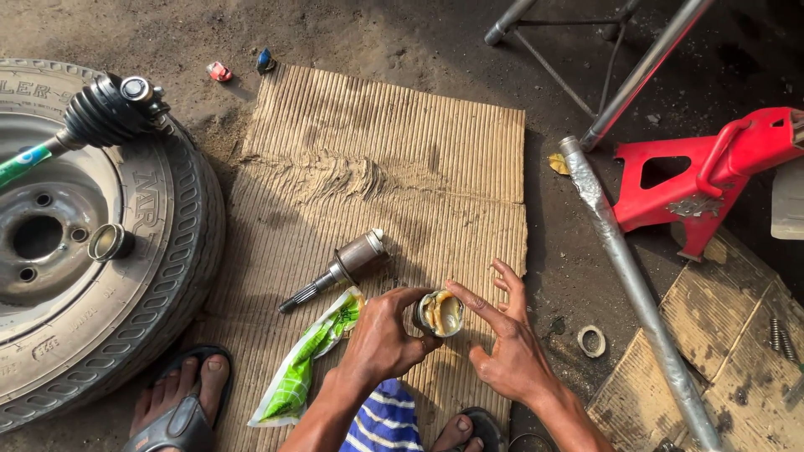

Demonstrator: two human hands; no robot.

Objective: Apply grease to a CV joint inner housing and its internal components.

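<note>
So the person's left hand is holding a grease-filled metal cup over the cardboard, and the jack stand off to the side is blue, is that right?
Not quite. The jack stand is red, not blue, as the head view shows. The rest holds: the left hand has its grip around the grease-filled metal cup above the cardboard, with a finger of the right hand reaching into it.

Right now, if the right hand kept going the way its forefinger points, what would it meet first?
The right hand would first meet the grease-filled metal cup held by the left hand; its forefinger already seems to rest on the rim.
</note>
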